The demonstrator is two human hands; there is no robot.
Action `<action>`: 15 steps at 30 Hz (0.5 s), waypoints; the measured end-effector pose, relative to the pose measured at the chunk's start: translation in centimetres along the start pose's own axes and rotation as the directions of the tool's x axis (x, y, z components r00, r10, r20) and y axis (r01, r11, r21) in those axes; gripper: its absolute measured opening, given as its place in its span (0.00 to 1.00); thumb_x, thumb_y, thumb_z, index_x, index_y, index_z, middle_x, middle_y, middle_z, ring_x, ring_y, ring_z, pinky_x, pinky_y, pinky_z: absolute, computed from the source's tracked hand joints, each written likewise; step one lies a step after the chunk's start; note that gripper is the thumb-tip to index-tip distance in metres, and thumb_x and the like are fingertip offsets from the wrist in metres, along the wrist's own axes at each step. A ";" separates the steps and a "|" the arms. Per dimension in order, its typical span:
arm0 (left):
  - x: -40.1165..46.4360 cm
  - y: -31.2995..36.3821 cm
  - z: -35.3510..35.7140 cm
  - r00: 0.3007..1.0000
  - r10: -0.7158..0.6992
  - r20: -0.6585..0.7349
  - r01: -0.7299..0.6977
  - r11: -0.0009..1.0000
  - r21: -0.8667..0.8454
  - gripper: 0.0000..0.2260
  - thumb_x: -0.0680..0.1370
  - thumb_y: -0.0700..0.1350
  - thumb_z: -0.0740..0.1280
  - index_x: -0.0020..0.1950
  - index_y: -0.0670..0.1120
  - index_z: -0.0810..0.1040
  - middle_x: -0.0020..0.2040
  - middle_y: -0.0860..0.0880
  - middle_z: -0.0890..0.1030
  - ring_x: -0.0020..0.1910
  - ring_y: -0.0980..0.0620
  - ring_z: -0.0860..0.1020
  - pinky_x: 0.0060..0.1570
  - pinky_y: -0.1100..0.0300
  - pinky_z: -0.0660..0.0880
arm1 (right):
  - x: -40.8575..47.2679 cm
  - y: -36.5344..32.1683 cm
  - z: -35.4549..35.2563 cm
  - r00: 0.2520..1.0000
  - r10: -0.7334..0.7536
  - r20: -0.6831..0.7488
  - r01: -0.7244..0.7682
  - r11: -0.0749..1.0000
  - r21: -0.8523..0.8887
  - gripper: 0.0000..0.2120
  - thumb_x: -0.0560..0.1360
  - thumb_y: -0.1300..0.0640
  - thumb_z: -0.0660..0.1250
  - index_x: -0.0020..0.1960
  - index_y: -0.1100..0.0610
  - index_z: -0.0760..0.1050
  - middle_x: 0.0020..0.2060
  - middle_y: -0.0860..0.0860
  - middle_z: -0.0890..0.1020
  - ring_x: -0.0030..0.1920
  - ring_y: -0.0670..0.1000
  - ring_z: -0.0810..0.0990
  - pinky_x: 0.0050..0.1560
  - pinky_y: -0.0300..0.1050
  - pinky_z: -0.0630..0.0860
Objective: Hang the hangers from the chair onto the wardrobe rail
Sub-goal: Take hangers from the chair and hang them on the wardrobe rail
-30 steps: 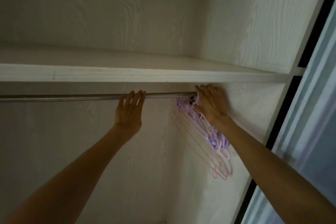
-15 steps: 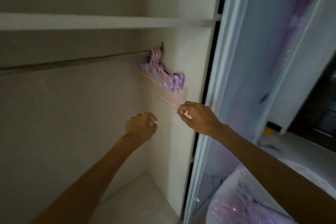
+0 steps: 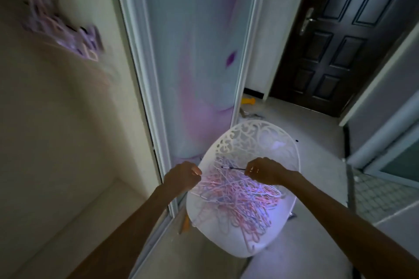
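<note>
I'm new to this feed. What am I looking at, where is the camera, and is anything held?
There is no machine here: these are a person's two bare arms, filmed by one wide-angle camera on their head, looking down. The left hand and right hand hover with fingers loosely curled over a white chair whose seat holds a tangled pile of pink and purple hangers. A thin dark rod shows beside the right hand; whether its grip is on that rod is unclear. The left hand looks empty. Upper left, blurred, hung hangers show inside the wardrobe.

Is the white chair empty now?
No, the white chair holds a tangled pile of pink and purple hangers on its seat.
</note>
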State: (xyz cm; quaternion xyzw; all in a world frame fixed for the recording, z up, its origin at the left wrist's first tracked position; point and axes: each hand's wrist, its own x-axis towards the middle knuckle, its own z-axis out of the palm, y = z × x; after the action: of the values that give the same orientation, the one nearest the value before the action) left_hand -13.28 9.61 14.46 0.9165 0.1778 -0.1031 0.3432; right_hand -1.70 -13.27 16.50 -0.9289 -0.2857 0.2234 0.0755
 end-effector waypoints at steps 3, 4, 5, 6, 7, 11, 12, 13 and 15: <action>2.0 1.4 4.0 0.997 -0.062 0.054 0.063 0.998 -0.002 0.08 0.74 0.46 0.67 0.52 0.51 0.82 0.59 0.50 0.81 0.58 0.49 0.79 0.61 0.58 0.73 | -0.6 5.7 0.9 0.997 0.058 0.053 -0.059 0.998 0.013 0.11 0.77 0.55 0.62 0.55 0.53 0.79 0.55 0.52 0.81 0.56 0.53 0.79 0.56 0.43 0.73; 2.8 1.9 5.3 0.994 -0.085 0.073 0.085 0.996 -0.002 0.09 0.75 0.46 0.67 0.53 0.50 0.82 0.59 0.50 0.81 0.59 0.49 0.79 0.62 0.58 0.73 | -0.5 7.7 1.4 0.995 0.072 0.074 -0.074 0.997 0.015 0.11 0.77 0.55 0.62 0.55 0.53 0.79 0.55 0.52 0.82 0.56 0.53 0.80 0.55 0.42 0.73; 3.5 2.0 6.5 0.990 -0.109 0.087 0.109 0.994 0.002 0.10 0.75 0.46 0.66 0.54 0.50 0.82 0.60 0.50 0.80 0.59 0.50 0.78 0.62 0.58 0.72 | -0.3 9.3 2.0 0.992 0.082 0.096 -0.083 0.996 0.015 0.11 0.76 0.56 0.61 0.55 0.53 0.79 0.54 0.52 0.82 0.55 0.52 0.80 0.55 0.41 0.73; 4.3 2.0 7.5 0.987 -0.128 0.095 0.128 0.992 0.006 0.10 0.76 0.46 0.65 0.55 0.49 0.82 0.61 0.50 0.79 0.61 0.50 0.77 0.63 0.58 0.72 | 0.0 10.6 2.6 0.989 0.090 0.116 -0.092 0.996 0.010 0.11 0.76 0.56 0.61 0.55 0.53 0.79 0.55 0.52 0.82 0.55 0.52 0.80 0.55 0.41 0.73; 5.2 2.0 8.7 0.984 -0.148 0.104 0.149 0.989 0.003 0.11 0.76 0.45 0.64 0.56 0.49 0.82 0.62 0.49 0.79 0.62 0.50 0.76 0.64 0.58 0.71 | 0.6 12.1 3.3 0.986 0.100 0.132 -0.101 0.995 0.006 0.11 0.77 0.56 0.61 0.55 0.53 0.79 0.55 0.52 0.82 0.55 0.53 0.80 0.55 0.41 0.73; 8.9 0.6 11.7 0.964 -0.241 0.110 0.244 0.970 -0.016 0.12 0.77 0.42 0.62 0.58 0.45 0.81 0.61 0.46 0.79 0.62 0.47 0.76 0.62 0.58 0.72 | 3.4 15.4 6.0 0.981 0.108 0.163 -0.109 0.994 -0.003 0.12 0.77 0.55 0.60 0.56 0.52 0.79 0.59 0.52 0.79 0.60 0.53 0.77 0.57 0.42 0.71; 9.9 0.2 12.2 0.954 -0.278 0.114 0.284 0.958 -0.042 0.13 0.77 0.42 0.62 0.59 0.44 0.81 0.61 0.45 0.79 0.61 0.46 0.76 0.61 0.58 0.72 | 4.4 16.0 6.7 0.977 0.103 0.188 -0.104 0.995 -0.005 0.12 0.78 0.55 0.60 0.57 0.52 0.79 0.60 0.52 0.78 0.60 0.53 0.76 0.58 0.43 0.71; 11.1 -0.3 12.7 0.944 -0.311 0.108 0.319 0.945 -0.067 0.13 0.78 0.42 0.62 0.59 0.44 0.80 0.61 0.44 0.79 0.61 0.45 0.76 0.60 0.58 0.72 | 5.5 16.5 7.4 0.973 0.098 0.207 -0.099 0.995 -0.005 0.12 0.78 0.55 0.59 0.57 0.52 0.79 0.60 0.52 0.78 0.60 0.53 0.76 0.58 0.43 0.71; 14.0 -1.6 13.7 0.929 -0.352 0.114 0.362 0.928 -0.090 0.13 0.78 0.42 0.62 0.60 0.43 0.79 0.61 0.43 0.79 0.61 0.45 0.77 0.59 0.58 0.72 | 8.2 17.4 8.8 0.970 0.097 0.225 -0.100 0.995 0.003 0.12 0.78 0.55 0.58 0.56 0.52 0.79 0.60 0.51 0.78 0.60 0.53 0.76 0.59 0.44 0.72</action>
State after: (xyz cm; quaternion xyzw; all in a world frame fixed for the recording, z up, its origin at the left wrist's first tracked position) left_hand -2.00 5.20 -1.08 0.8426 0.3306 -0.1975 0.3766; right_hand 8.94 -22.92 0.97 -0.9101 -0.2446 0.3324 0.0381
